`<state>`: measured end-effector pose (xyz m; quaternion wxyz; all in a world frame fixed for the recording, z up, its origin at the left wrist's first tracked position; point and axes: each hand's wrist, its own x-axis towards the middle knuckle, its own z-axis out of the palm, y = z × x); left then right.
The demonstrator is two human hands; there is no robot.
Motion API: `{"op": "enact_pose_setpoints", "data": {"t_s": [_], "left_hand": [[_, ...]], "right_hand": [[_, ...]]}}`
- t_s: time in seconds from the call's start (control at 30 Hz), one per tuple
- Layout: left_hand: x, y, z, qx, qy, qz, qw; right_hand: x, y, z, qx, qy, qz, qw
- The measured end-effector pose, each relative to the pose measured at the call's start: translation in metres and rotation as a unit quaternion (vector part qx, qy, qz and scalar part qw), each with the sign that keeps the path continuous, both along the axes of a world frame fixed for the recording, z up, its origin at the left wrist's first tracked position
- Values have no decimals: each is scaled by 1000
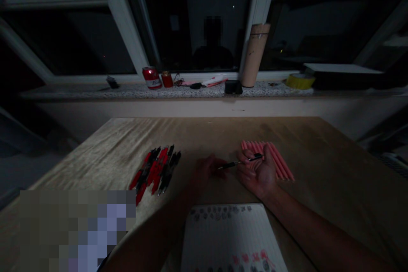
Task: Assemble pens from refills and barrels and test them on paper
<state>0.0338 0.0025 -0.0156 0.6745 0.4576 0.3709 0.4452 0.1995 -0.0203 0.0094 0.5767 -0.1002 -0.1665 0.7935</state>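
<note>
A black pen [230, 164] lies slantwise across the fingers of my right hand [259, 176], which is turned palm up and closed on it. The pen's pointed end faces left, towards my left hand [205, 171]. That left hand is in shadow, its fingers loosely curved and apart around the tip; whether they touch it is hard to see. Behind my right hand lies a row of pink pencils [282, 161], partly covered by it. On the left, several red and black pens [156, 170] lie side by side on the table. A notebook [228, 233] with dark and red marks lies open below my hands.
The wooden table [102, 148] stands before a window sill [127, 92]. On the sill are a red can [152, 78], a small red jar [167, 79], a tall tan cylinder [255, 56], a black object [233, 87] and a yellow tape roll [299, 81]. The room is dim.
</note>
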Motion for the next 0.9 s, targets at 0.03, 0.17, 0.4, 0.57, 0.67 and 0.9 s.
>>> {"op": "enact_pose_setpoints", "data": {"t_s": [0.03, 0.17, 0.4, 0.57, 0.67, 0.9], "left_hand": [[0, 0, -1, -8, -4, 0, 1000], [0, 1, -1, -19, -16, -2, 1000], [0, 1, -1, -25, -8, -7, 1000], [0, 1, -1, -14, -14, -11, 1000], [1, 1, 0, -10, -8, -9, 1000], [1, 1, -1, -23, -27, -9, 999]], "right_hand": [[0, 0, 0, 1, -5, 0, 1000], [0, 0, -2, -1, -34, -14, 999], [0, 1, -3, -8, -45, -23, 999], [0, 0, -1, -10, -18, -13, 1000], [0, 0, -1, -5, -24, -13, 1000], [0, 0, -3, 6, -43, -18, 999]]}}
